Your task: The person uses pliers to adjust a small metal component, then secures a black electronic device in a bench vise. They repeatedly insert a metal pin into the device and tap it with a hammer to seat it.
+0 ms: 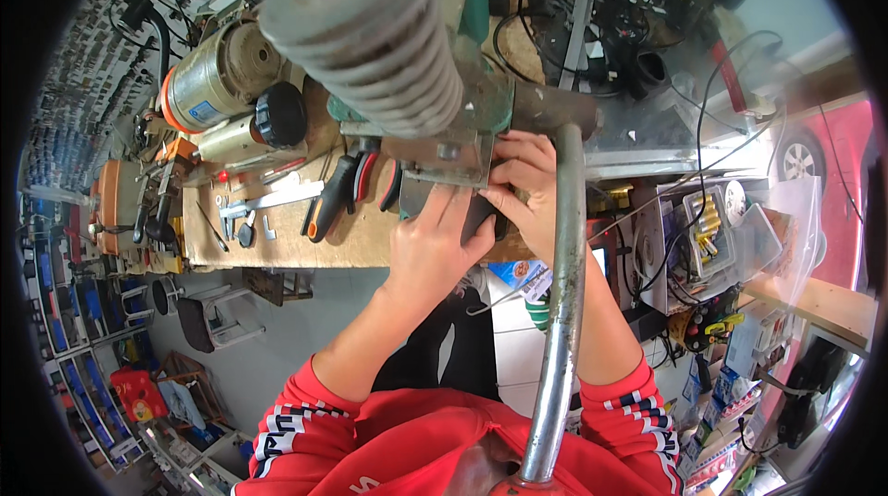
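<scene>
A bench press with a large grey coil spring [370, 43] and a green body [495, 98] stands in front of me. My left hand [433, 242] reaches under its lower metal plate [449, 159]. Its fingers and thumb close around the edge of a dark block [478, 211]; the fingertips are partly hidden. Just right of it, my right hand [525, 183] is bent with thumb and fingers together beside the plate's right edge. What it pinches is too small to tell. A long steel lever [564, 311] slants down past my right forearm, in front of the wrist.
Orange-handled pliers [335, 200], a caliper [277, 198] and small tools lie on the wooden bench [361, 251], left of my hands. A metal motor-like cylinder [217, 75] stands behind them. Cluttered boxes [708, 228] with brass-coloured parts and loose cables are at right.
</scene>
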